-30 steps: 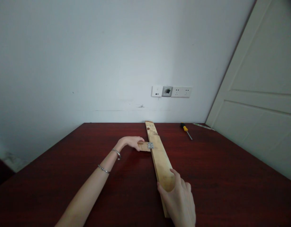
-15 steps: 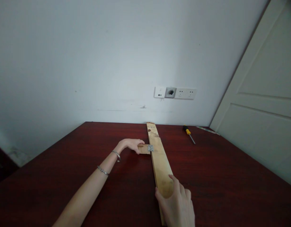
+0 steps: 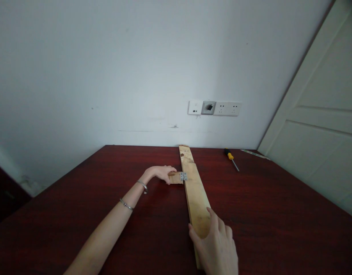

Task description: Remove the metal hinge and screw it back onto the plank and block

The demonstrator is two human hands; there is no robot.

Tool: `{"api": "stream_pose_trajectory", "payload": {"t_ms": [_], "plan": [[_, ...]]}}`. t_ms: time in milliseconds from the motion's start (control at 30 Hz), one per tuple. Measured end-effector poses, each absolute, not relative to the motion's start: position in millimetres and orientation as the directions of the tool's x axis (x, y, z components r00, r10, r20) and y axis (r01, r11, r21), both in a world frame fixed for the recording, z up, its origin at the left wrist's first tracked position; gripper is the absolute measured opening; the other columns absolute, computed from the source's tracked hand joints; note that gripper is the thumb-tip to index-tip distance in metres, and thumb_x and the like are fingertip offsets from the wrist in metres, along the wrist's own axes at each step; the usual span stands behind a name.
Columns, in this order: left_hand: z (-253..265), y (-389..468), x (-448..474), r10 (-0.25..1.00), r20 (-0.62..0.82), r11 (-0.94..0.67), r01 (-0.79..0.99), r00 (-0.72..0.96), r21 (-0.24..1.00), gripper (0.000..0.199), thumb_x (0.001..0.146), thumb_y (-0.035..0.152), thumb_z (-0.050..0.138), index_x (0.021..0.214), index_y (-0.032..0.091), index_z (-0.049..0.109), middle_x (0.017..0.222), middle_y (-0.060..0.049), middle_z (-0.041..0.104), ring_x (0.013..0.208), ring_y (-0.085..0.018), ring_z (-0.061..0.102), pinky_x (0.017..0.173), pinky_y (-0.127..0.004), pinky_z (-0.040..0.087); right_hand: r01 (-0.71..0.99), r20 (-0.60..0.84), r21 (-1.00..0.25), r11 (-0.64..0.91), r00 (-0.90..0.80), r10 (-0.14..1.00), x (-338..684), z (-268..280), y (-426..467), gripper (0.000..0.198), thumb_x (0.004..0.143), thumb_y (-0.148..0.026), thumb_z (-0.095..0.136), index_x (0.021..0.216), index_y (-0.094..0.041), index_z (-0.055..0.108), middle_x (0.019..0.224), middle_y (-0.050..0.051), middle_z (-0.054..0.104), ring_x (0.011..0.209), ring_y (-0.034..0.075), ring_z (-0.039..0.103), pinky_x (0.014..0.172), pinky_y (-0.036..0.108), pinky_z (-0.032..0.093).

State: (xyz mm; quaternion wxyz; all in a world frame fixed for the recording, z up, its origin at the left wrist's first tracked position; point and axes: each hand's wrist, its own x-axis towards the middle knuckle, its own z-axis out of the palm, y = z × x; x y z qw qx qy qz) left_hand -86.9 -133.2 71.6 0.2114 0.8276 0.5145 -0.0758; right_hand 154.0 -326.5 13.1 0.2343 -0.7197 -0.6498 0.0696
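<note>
A long pale wooden board (image 3: 194, 187) lies lengthwise on the dark red table, its far end close to the wall. A metal hinge (image 3: 183, 176) joins its left edge to a short wooden piece (image 3: 176, 178). My left hand (image 3: 162, 173) grips the outer end of that short piece, fingers on top and thumb at the near side. Across the near part of the long board, my right hand (image 3: 217, 240) is closed, thumb on the left edge and fingers on the right edge.
Right of the board's far end lies a screwdriver (image 3: 231, 159) with a black and yellow handle. A thin flat strip (image 3: 255, 154) rests at the table's back right corner. Wall sockets (image 3: 214, 108) sit above the table, and a white panelled door (image 3: 316, 126) stands at right.
The view has tilted and shifted slightly, so everything sits a little higher and to the right. Both hands keep their holds on the wooden pieces.
</note>
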Motion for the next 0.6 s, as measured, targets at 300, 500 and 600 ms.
{"api": "stream_pose_trajectory", "payload": {"t_ms": [300, 500, 600], "plan": [[78.3, -141.5, -76.5, 0.835, -0.351, -0.379, 0.905, 0.425, 0.193, 0.084, 0.061, 0.034, 0.073, 0.139, 0.021, 0.042, 0.137, -0.011, 0.048, 0.122, -0.030, 0.047, 0.104, -0.038, 0.040, 0.947, 0.209, -0.305, 0.102, -0.038, 0.977, 162.2, 20.5, -320.7, 0.064, 0.085, -0.054, 0.053, 0.134, -0.012, 0.049, 0.113, 0.017, 0.065, 0.100, 0.035, 0.061, 0.076, 0.042, 0.051], [85.4, -146.5, -71.3, 0.830, -0.378, -0.369, 0.912, 0.410, 0.177, 0.091, 0.062, 0.042, 0.073, 0.142, 0.019, 0.038, 0.142, -0.012, 0.044, 0.127, -0.032, 0.043, 0.107, -0.039, 0.037, 0.964, 0.069, -0.170, 0.204, -0.195, 0.978, 171.8, 49.8, -310.4, 0.066, 0.088, -0.051, 0.054, 0.141, -0.012, 0.045, 0.108, 0.017, 0.066, 0.100, 0.033, 0.064, 0.074, 0.039, 0.053], [86.7, -147.8, -68.2, 0.832, -0.373, -0.366, 0.912, 0.410, 0.185, 0.093, 0.062, 0.045, 0.073, 0.143, 0.016, 0.037, 0.142, -0.014, 0.043, 0.127, -0.033, 0.042, 0.106, -0.037, 0.037, 0.964, 0.016, -0.100, 0.245, -0.244, 0.970, 181.2, 61.1, -291.0, 0.063, 0.092, -0.050, 0.049, 0.144, -0.016, 0.041, 0.111, 0.017, 0.067, 0.101, 0.034, 0.066, 0.072, 0.039, 0.053]]}}
